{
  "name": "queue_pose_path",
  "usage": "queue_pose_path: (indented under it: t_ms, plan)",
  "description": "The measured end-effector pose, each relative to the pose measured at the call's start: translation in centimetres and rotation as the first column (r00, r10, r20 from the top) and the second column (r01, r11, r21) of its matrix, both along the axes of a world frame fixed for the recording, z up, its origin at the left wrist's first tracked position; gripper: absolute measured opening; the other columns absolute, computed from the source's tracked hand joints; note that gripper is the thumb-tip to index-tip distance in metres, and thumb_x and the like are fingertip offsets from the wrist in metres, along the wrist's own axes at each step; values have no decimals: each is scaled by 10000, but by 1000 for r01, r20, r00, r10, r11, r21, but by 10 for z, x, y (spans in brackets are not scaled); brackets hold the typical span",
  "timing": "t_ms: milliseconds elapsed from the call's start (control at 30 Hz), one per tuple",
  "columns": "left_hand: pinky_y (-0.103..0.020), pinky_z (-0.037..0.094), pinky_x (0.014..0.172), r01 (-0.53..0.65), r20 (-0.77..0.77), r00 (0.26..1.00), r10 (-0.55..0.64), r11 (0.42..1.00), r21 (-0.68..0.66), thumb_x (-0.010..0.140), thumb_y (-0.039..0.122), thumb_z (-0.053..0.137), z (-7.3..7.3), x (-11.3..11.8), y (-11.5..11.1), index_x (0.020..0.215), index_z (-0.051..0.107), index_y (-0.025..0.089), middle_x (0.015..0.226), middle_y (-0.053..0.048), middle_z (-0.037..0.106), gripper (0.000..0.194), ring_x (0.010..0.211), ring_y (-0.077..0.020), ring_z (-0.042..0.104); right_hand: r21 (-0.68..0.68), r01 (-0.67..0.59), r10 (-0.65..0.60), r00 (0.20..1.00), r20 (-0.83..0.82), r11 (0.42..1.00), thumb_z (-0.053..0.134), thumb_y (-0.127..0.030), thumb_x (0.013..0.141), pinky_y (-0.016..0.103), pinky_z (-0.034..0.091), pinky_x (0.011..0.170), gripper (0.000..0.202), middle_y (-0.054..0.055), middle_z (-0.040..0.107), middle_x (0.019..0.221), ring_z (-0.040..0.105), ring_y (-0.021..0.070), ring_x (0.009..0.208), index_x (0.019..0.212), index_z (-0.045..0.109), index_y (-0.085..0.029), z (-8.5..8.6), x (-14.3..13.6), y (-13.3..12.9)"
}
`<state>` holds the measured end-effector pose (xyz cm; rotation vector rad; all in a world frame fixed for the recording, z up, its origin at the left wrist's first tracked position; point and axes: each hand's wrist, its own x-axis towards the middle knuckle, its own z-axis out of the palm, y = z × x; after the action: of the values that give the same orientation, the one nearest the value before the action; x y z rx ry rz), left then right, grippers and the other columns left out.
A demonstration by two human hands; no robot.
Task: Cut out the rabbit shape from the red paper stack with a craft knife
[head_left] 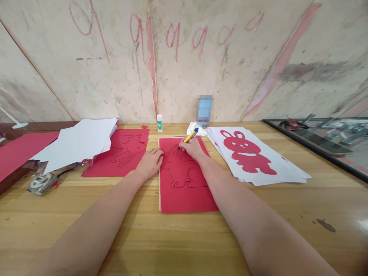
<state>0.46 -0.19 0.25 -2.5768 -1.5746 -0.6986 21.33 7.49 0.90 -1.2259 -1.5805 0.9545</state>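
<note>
A sheet of red paper [184, 199] lies in front of me with a rabbit outline drawn on it in dark line. My right hand [192, 148] is closed around a yellow pen [191, 135] with a blue end, its tip down near the rabbit's ears. Flat on the table, my left hand [149, 163] rests its fingertips at the sheet's left edge, holding nothing. Beside that hand lies another red sheet [100, 163] with a rabbit outline, partly under white papers.
White sheets [276, 157] at right carry a red paper rabbit cutout [244, 151]. A glue stick [160, 123] stands by the wall, near a blurred blue object [205, 111] and crumpled white tissue [193, 128]. White papers [80, 140] and a coiled cable [43, 183] lie at left. A black-framed glass panel [316, 143] lies right.
</note>
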Motion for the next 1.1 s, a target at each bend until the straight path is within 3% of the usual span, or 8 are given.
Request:
queue_pose_path:
  t_ms: [1100]
  plan:
    - [-421, 466, 979, -2, -2, 1000, 2, 1000, -3, 914, 167, 436, 1, 0, 0, 1062, 611, 160, 1153, -103, 638, 230, 1089, -251, 576, 0, -33, 33, 999, -31, 999, 588, -253, 584, 252, 364, 515, 98, -37, 509, 457, 470, 120, 481, 562, 517, -189, -4, 0, 3]
